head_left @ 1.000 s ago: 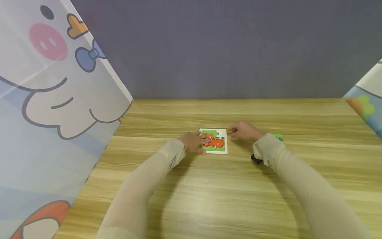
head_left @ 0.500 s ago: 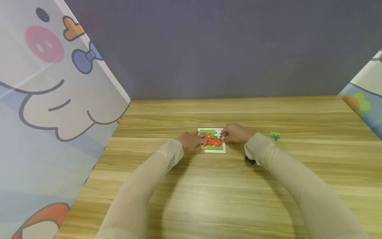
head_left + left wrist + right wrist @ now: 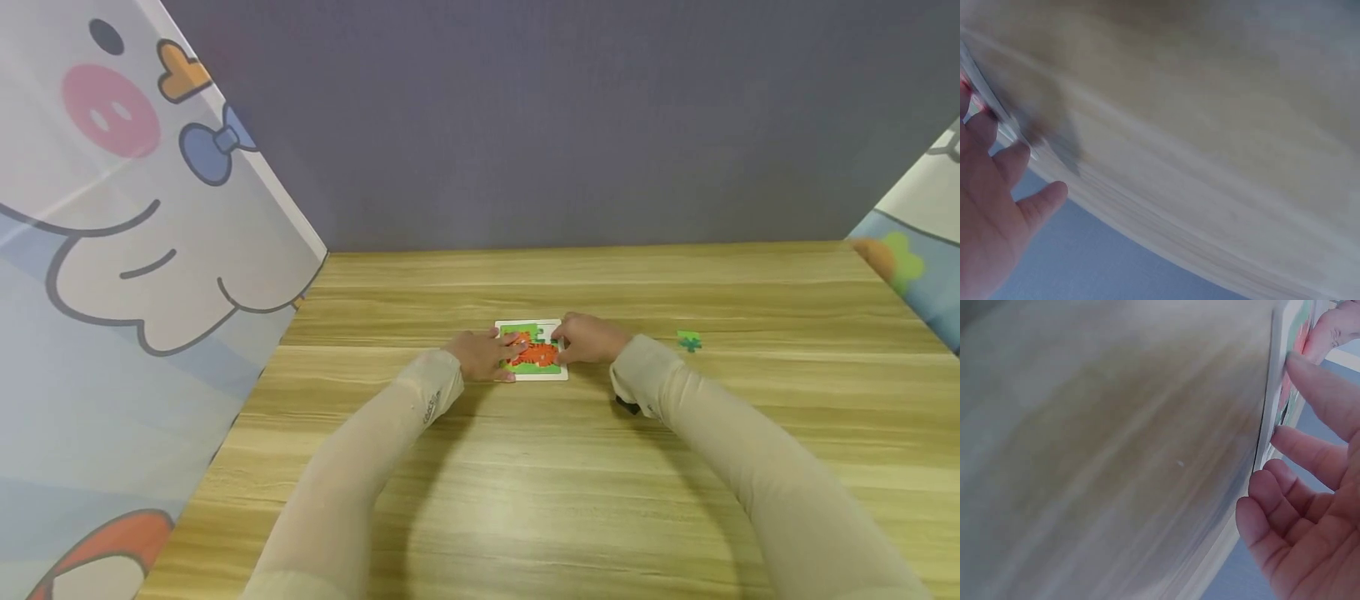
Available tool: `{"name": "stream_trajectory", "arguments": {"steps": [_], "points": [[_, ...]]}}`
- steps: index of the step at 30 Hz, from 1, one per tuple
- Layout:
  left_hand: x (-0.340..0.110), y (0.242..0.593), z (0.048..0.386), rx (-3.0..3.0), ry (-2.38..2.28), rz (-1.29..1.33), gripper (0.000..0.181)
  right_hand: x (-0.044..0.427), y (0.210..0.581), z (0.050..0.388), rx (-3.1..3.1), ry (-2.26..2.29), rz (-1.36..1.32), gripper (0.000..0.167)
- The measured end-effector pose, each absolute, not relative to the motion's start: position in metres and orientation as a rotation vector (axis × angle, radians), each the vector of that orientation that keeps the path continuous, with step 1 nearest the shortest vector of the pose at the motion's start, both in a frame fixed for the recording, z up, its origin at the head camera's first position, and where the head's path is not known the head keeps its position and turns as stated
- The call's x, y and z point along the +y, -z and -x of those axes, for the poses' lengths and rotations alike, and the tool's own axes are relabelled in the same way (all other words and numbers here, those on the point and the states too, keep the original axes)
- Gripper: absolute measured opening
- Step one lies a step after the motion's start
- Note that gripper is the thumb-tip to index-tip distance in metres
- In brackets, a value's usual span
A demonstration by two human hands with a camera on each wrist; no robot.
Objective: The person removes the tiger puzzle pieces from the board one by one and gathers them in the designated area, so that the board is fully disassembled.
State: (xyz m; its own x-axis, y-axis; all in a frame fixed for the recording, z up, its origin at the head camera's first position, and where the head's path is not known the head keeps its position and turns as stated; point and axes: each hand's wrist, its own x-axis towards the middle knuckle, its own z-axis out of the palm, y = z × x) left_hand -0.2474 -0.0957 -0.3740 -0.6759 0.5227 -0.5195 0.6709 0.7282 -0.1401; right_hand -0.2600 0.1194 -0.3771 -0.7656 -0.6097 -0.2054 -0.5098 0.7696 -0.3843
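Note:
A small jigsaw puzzle (image 3: pixel 542 355) with an orange tiger on green lies in a white frame (image 3: pixel 543 377) on the table. Its upper right part shows a white gap. My left hand (image 3: pixel 480 356) rests on the left side of the puzzle with its fingers spread. At the right edge of the frame is my right hand (image 3: pixel 592 340). In the right wrist view, the right thumb and index finger touch the puzzle's edge, set apart, while the other fingers bend loosely; no held piece shows. A loose green puzzle piece (image 3: pixel 689 341) lies to the right.
The wood-grain table (image 3: pixel 480 500) ends at a dark grey panel (image 3: pixel 585 125) at the back. A cartoon-printed panel (image 3: pixel 150 250) stands on the left, another printed panel (image 3: pixel 922 225) on the right. A black item (image 3: pixel 627 406) shows under the right wrist.
My right hand has moved left from beside the puzzle to its right edge, baring the whole loose piece. The left hand stays on the puzzle. The view has shifted slightly.

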Motion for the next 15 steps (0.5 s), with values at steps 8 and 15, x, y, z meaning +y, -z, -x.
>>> {"name": "stream_trajectory", "arguments": {"steps": [8,15], "points": [[-0.0943,0.3771,0.2548,2.460,0.413,-0.891,0.074,0.1168,0.3754,0.2633,2.634,0.455,0.805,0.040],[-0.0936,0.3723,0.2522,2.457,0.397,-0.881,0.072,0.1152,0.3768,0.2674,2.599,0.559,0.712,0.034]]}}
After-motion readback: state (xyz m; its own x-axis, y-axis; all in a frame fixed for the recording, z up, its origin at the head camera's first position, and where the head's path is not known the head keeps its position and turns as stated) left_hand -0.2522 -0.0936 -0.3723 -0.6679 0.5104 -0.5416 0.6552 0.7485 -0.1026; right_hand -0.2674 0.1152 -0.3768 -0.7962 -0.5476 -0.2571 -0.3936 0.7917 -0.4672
